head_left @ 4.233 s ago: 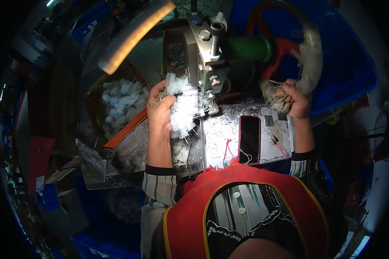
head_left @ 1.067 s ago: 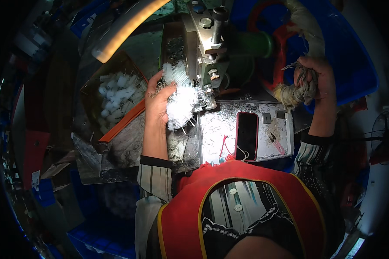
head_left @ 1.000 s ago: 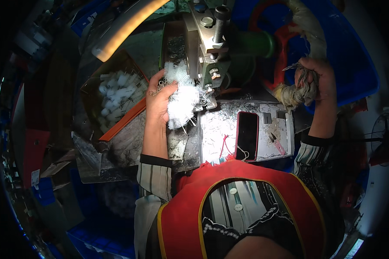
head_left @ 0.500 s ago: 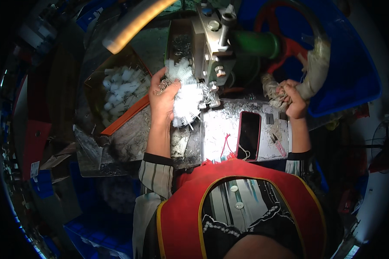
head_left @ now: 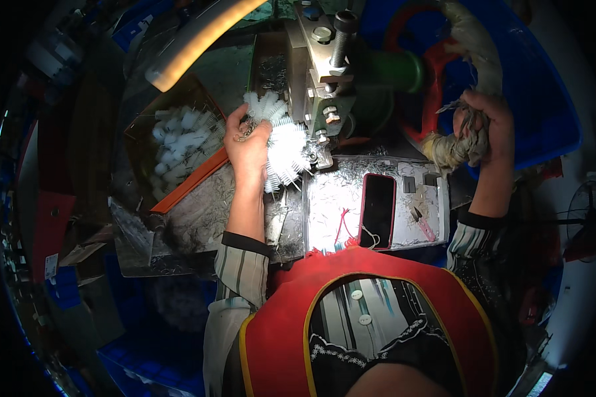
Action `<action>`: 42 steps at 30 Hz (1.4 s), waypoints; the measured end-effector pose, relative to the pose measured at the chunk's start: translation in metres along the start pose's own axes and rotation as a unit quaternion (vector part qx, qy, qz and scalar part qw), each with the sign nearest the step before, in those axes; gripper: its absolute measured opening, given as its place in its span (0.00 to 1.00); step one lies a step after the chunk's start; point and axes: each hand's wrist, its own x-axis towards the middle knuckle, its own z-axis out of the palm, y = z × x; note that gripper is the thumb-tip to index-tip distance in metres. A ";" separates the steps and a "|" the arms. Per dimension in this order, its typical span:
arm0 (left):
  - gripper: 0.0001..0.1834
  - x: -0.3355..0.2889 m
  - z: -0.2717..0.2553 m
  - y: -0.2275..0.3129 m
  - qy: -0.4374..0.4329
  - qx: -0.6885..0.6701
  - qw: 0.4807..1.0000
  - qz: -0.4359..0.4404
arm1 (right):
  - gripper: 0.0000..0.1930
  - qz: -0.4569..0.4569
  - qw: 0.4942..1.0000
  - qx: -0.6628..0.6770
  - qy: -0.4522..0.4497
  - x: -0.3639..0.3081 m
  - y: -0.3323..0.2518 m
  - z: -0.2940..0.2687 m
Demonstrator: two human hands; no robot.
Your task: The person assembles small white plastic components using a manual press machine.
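While hands (head_left: 247, 151) grip, bin (head_left: 191, 183) holds brushes (head_left: 181, 140) (white).

This looks like a workshop or small factory. A heavy metal machine (head_left: 321, 83) with exposed bolts stands over the work surface (head_left: 225, 205), and beside it is a red wheel (head_left: 435, 92) whose rim is wrapped in worn cloth. The surface is stained and scuffed, and thin scraps litter a pale tray (head_left: 331, 182) that also holds pink-handled cutters (head_left: 422, 226). A box (head_left: 136, 135) is heaped with many white bristly pieces (head_left: 185, 142), big blue tubs (head_left: 543, 99) sit around, and the worker wears a red apron (head_left: 275, 324).
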 end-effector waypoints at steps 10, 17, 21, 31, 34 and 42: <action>0.27 0.001 0.004 0.011 0.001 -0.027 1.000 -0.004 | 0.05 -0.156 0.988 -0.009 -0.020 -0.004 0.130 -0.041; 0.26 0.000 0.003 0.002 0.068 -0.037 0.997 0.009 | 0.08 -0.015 0.997 -0.056 0.042 -0.012 0.025 -0.014; 0.25 -0.001 0.005 0.005 0.085 -0.047 0.995 0.006 | 0.07 0.001 1.000 -0.016 0.017 0.001 0.003 -0.006; 0.25 0.004 0.005 0.004 0.052 -0.072 0.996 0.001 | 0.06 -0.193 0.980 -0.045 -0.001 -0.006 0.132 -0.032; 0.25 0.008 0.003 -0.002 0.065 -0.057 0.996 0.002 | 0.07 -0.107 0.994 -0.016 -0.001 -0.015 0.106 -0.029; 0.23 0.012 0.008 -0.013 0.123 -0.106 0.986 0.032 | 0.11 -0.009 0.998 -0.049 0.030 -0.005 0.022 -0.021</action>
